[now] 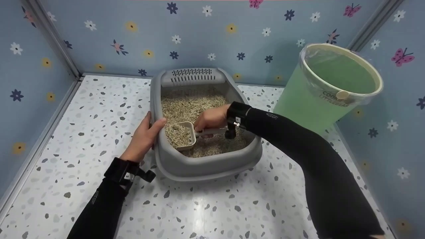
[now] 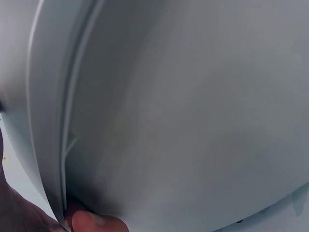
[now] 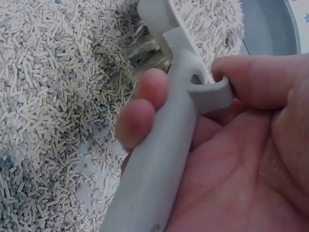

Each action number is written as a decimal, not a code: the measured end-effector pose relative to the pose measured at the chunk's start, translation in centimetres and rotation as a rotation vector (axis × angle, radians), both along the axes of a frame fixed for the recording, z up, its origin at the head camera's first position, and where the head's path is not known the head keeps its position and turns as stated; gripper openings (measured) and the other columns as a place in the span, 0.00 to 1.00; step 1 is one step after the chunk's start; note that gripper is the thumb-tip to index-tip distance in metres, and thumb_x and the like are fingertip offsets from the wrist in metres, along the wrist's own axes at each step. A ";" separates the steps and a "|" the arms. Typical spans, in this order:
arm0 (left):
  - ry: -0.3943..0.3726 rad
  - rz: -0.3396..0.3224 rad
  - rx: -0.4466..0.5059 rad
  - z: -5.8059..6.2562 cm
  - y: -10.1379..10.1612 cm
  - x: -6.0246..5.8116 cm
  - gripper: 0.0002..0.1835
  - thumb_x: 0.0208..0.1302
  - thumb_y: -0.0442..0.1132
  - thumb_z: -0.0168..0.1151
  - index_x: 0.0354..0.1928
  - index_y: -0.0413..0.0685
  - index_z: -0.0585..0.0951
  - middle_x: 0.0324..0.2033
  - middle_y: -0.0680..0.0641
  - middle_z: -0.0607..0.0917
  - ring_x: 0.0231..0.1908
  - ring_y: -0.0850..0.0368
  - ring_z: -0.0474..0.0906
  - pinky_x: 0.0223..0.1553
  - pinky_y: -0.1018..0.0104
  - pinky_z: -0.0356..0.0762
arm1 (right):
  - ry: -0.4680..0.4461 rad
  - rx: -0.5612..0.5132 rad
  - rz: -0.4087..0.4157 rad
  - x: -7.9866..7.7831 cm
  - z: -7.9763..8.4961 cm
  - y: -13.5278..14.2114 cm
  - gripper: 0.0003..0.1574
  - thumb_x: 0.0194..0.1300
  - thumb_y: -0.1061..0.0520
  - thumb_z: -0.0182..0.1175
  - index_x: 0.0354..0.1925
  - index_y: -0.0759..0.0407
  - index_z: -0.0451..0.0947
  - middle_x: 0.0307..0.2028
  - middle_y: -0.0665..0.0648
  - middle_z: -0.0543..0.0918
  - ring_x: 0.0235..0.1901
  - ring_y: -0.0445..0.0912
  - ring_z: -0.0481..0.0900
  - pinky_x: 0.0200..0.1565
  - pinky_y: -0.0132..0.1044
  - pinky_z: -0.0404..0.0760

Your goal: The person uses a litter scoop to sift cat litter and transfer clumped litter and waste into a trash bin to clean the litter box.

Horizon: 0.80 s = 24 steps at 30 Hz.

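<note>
A grey litter box (image 1: 206, 167) holds pale pellet litter (image 1: 196, 103). My left hand (image 1: 141, 137) grips the box's left rim, thumb over the top; in the left wrist view, fingertips (image 2: 99, 222) curl round beneath the rim. Inside the box, my right hand (image 1: 212, 119) holds a light grey litter scoop (image 1: 193, 136) by its handle. The scoop's head sits at the left wall with pellets in it. Fingers wrap the handle (image 3: 154, 169) in the right wrist view, the thumb at its hooked tab. Behind the handle, a bare patch of box floor shows through the litter.
A green bin (image 1: 298, 103) with a clear liner stands to the right of the box. Flower-patterned panels (image 1: 212, 39) rise at the back and both sides. The speckled white floor (image 1: 99, 132) extends round the box.
</note>
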<state>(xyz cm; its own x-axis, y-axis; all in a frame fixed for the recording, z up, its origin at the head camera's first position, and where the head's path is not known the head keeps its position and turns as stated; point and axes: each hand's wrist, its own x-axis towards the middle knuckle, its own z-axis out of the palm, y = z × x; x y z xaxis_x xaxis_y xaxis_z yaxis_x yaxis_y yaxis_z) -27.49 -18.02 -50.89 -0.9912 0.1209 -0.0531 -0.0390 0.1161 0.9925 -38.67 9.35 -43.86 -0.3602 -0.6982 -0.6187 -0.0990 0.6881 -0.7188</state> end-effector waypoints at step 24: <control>-0.025 0.009 -0.024 -0.1 -0.3 -0.2 0.56 0.80 0.67 0.59 0.92 0.55 0.38 0.88 0.36 0.52 0.66 0.41 0.73 0.40 0.67 0.78 | 0.020 0.009 0.062 -0.2 0.7 0.4 0.18 0.86 0.58 0.53 0.43 0.72 0.82 0.32 0.58 0.84 0.29 0.44 0.80 0.36 0.33 0.79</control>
<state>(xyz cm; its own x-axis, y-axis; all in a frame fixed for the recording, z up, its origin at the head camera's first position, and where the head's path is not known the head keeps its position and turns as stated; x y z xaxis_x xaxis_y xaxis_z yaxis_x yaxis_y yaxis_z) -27.64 -18.33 -51.00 -0.9906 0.1108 -0.0803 -0.0645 0.1391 0.9882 -38.91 9.75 -43.18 -0.3288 -0.7138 -0.6183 -0.1565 0.6869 -0.7097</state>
